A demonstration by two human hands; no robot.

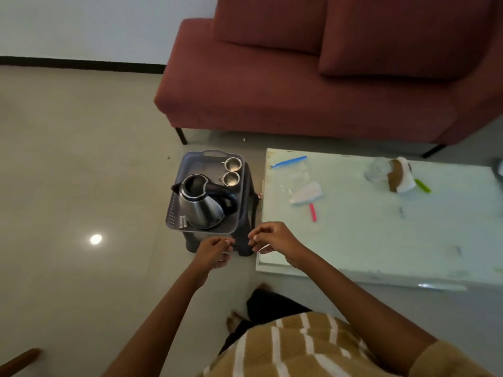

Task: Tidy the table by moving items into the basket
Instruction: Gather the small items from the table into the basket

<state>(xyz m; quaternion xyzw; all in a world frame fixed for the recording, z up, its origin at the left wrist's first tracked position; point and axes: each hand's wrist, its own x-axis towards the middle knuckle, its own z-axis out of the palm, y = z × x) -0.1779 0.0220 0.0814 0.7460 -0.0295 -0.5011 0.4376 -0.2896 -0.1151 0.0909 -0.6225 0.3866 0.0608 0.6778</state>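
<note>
A grey plastic basket (174, 213) stands on a dark stool left of the table. In it are a steel electric kettle (202, 205), two small metal cups (232, 164) (230, 178) and a small dark packet (181, 222) in the near left corner. My left hand (213, 253) hovers just in front of the basket's near edge, fingers curled with nothing visible in them. My right hand (273, 238) is beside it at the table's near left corner, fingers pinched; a thin pale sliver shows under them, too small to tell. On the pale table (353, 240) lie a blue-zip bag (290, 161), a pink-zip bag (306, 194) and a green-zip bag (394, 175) with brown and white contents.
A dark red sofa (299, 85) stands behind the table and basket. The stool (245, 240) under the basket sits close to the table's left edge. Bare tiled floor (81, 172) spreads to the left. My legs and striped top fill the bottom of the view.
</note>
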